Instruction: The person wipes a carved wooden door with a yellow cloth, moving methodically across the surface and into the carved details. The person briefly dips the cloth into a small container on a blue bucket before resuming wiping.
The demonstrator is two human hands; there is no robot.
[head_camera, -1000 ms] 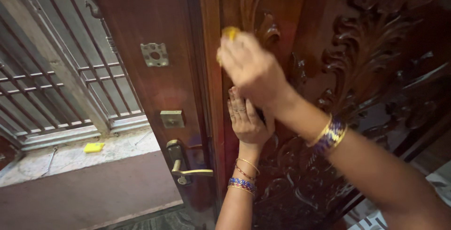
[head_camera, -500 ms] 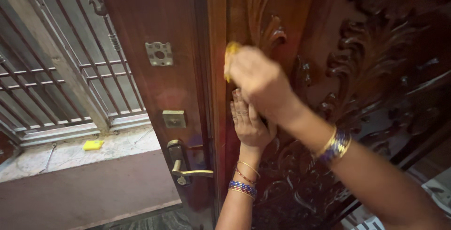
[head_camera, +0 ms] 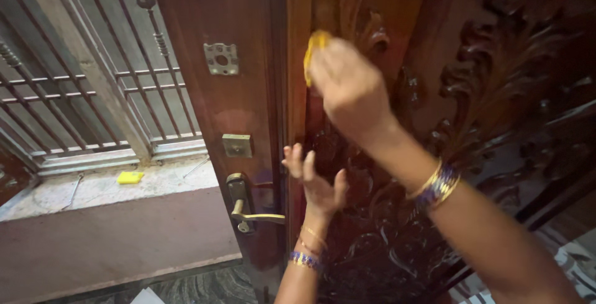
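Two hands of one person at a carved wooden door. Nearest the camera, the right forearm enters from the lower right, wearing a cluster of gold and blue bangles (head_camera: 438,186). The right hand (head_camera: 349,87) is curled shut around one yellow cloth (head_camera: 315,49), pressing it against the door's inner frame edge; only a narrow strip of the cloth shows past the knuckles, its long axis running roughly upright, tip pointing up. The rest is hidden in the fist.

Below it, the left hand (head_camera: 316,183) rises from the bottom edge, fingers spread wide and holding nothing, palm laid flat on the carved door panel (head_camera: 496,93); its wrist carries thin gold bangles and one blue one (head_camera: 305,259).

On the door's edge face, three pieces of hardware: one brass lever handle (head_camera: 257,217) pointing right, one small square brass plate (head_camera: 237,145) above it, and one grey metal plate (head_camera: 221,59) higher up.

Farther off, a metal window grille (head_camera: 81,80), and one small yellow object (head_camera: 130,177) on the stone sill, too small to identify.
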